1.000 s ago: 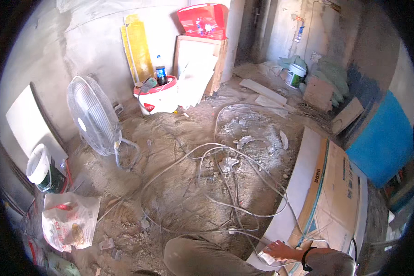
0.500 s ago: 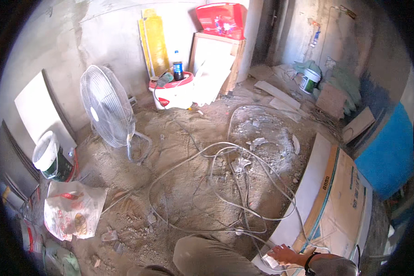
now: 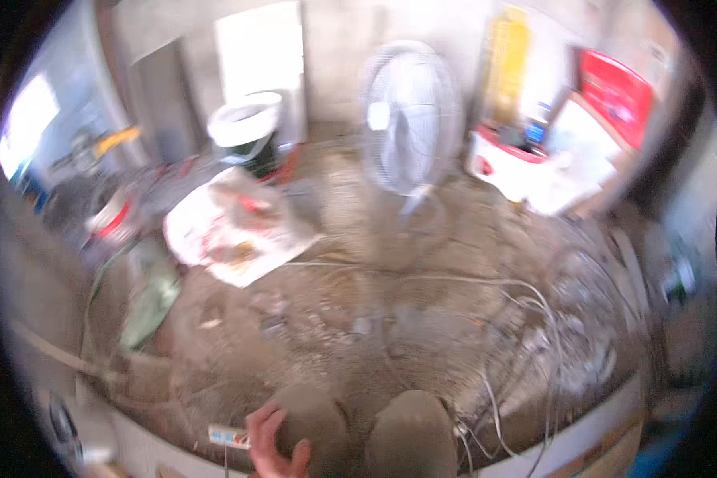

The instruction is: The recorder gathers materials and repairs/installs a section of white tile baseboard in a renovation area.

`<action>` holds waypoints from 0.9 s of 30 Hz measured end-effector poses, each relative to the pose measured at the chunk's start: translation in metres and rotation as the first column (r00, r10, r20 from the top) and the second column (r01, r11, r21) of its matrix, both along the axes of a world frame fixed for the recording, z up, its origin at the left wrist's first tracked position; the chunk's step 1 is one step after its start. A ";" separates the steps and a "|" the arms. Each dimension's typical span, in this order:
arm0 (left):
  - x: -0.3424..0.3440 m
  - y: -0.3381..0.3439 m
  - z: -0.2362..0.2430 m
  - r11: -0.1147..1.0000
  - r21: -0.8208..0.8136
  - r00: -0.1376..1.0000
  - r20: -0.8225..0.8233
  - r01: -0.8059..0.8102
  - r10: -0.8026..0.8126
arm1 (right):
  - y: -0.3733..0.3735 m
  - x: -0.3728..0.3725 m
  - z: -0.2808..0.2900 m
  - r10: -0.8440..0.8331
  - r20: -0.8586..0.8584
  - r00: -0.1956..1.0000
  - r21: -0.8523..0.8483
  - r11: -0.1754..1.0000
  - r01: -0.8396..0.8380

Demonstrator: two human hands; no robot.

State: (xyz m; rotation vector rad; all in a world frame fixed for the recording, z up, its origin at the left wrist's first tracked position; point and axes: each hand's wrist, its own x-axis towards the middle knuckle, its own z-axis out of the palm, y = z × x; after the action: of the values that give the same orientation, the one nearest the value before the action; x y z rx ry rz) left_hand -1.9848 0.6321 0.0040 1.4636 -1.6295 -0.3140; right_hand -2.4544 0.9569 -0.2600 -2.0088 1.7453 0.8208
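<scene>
My left hand (image 3: 272, 444) is near the lower edge, beside my left knee. Its fingers are curved and spread, with a gap between thumb and fingers. Right beside its fingers is a small white box (image 3: 229, 436) with blue and red marks; the blur hides whether they touch. My right hand does not show. My two knees (image 3: 413, 434) rise from the lower edge. A loose pale cable (image 3: 495, 398) runs in loops over the dusty floor to the right of them.
A floor fan (image 3: 410, 119) stands ahead by the wall. A crumpled white bag (image 3: 235, 227), a white-and-green bucket (image 3: 247, 131) and a green sack (image 3: 153, 295) lie to the left. A red-rimmed white tub (image 3: 506, 163) stands ahead right; rubble (image 3: 589, 334) is heaped at the right.
The view has swung left, so the fan now stands mid-picture. My right hand, which was at the cardboard-covered stack, has left the picture. My left hand has come into view.
</scene>
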 end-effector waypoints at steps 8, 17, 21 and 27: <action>0.019 -0.028 -0.013 0.974 0.219 0.998 -0.001 -0.062 0.063 | -0.121 -0.043 0.072 -0.190 0.186 0.964 0.142 0.976 0.165; 0.045 0.004 0.105 0.819 0.531 0.975 0.071 -0.217 0.213 | -0.345 0.058 0.398 -0.324 0.740 0.589 -0.174 0.754 0.633; 0.048 0.018 0.162 0.684 0.720 0.946 0.289 -0.112 -0.149 | -0.397 0.120 0.530 -0.244 0.780 0.576 -0.071 0.880 0.470; 0.016 -0.020 0.298 0.492 0.834 0.950 -0.310 0.251 0.041 | -0.439 0.236 0.699 -0.090 0.874 0.478 0.048 0.994 0.099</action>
State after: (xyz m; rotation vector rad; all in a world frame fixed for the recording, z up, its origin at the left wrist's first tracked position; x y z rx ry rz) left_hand -1.9687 0.6117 0.3017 1.8956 -1.3280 -1.5629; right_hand -2.2182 0.5179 0.4393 -1.7687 1.1725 -0.3024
